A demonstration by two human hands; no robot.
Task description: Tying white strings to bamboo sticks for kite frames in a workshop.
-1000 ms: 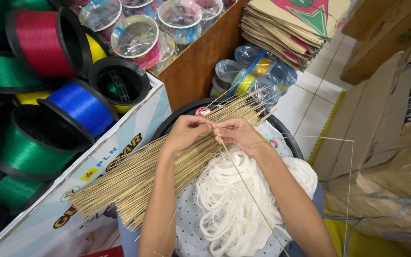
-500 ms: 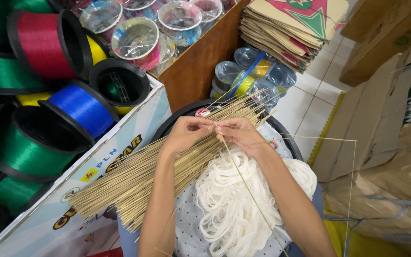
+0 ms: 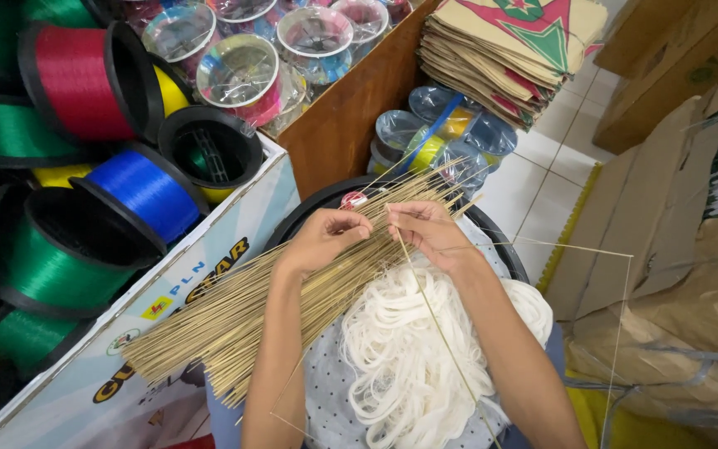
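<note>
1. Where the two hands meet over the lap, the left hand (image 3: 324, 239) rests on a bundle of thin bamboo sticks (image 3: 234, 312), its fingers curled together on a few stick ends.
2. The right hand (image 3: 428, 233) has thumb and forefinger pinched on a single stick (image 3: 446, 345), which runs down and away across the lap.
3. The bundle lies slantwise, its far ends fanned over a round black tub (image 3: 309, 212), its near ends spread over a printed carton (image 3: 118, 366).
4. A heap of white cord (image 3: 409, 357) sits on the lap, just beside the bundle and under the right forearm.
5. A bent stick frame (image 3: 617, 274) juts out to the right, well clear of the hands.
6. The carton, white with blue, yellow and black lettering, holds big spools of line: red spool (image 3: 72, 79), blue spool (image 3: 147, 191), green spool (image 3: 56, 270).
7. A brown wooden box (image 3: 351, 108) behind it holds clear reels (image 3: 238, 71) with coloured rims.
8. Wrapped reels (image 3: 442, 137) stand on the floor beyond the tub.
9. A stack of paper kites (image 3: 504, 50), tan with red and green star shapes, lies top centre.
10. Brown cardboard boxes (image 3: 675, 224) stand along the right edge.
</note>
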